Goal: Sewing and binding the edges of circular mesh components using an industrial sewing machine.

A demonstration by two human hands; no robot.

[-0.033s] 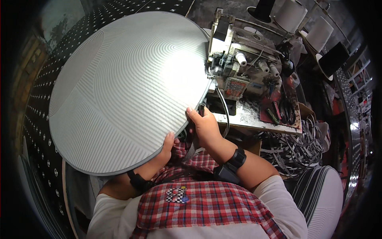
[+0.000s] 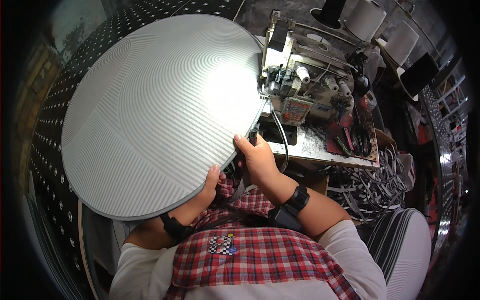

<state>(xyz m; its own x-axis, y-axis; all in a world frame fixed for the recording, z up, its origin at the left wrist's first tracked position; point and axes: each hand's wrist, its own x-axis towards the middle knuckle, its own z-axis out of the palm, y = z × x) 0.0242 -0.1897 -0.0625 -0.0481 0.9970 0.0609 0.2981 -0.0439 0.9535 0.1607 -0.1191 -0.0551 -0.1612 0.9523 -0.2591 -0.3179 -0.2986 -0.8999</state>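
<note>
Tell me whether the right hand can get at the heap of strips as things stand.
Probably yes, but only by letting go: the right hand grips the edge of the round mat. The heap of strips lies off to its right, mostly uncovered, though how low it sits is hard to tell.

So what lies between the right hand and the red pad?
Between the right hand and red pad, the head view shows a curved grey strand, then stained tabletop.
</note>
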